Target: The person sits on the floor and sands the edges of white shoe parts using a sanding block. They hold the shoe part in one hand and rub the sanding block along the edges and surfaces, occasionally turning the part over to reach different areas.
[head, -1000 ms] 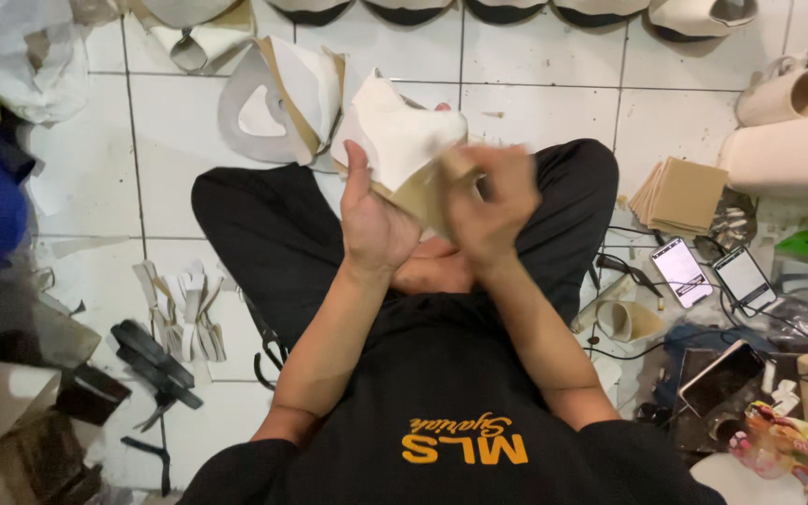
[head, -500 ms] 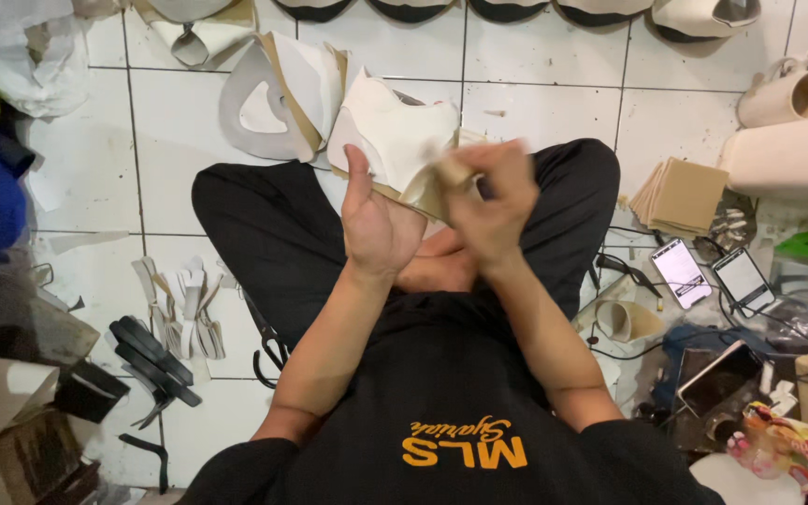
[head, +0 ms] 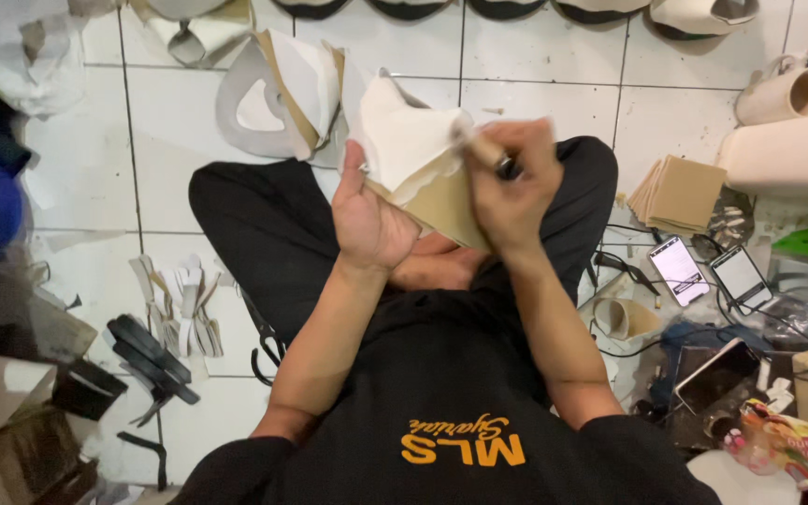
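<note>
Both hands (head: 441, 201) gripping white-tan shoe piece (head: 409, 150) — phones (head: 708, 271), scissors (head: 259, 341) alongside.

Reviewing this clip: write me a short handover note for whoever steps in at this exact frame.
Left hand: grips the white and tan cut piece from below, held up over the lap.
Right hand: closed on a small tool, tip pressed to the piece's top edge; blurred, so the tool's kind is unclear.
Nearby: more cut pieces on the tiles ahead, tan stack to the right, scissors by the left knee, two phones to the right.
Done: cannot tell how much of the edge is worked.
Left: likely the rest of this edge, then the waiting pieces.
</note>
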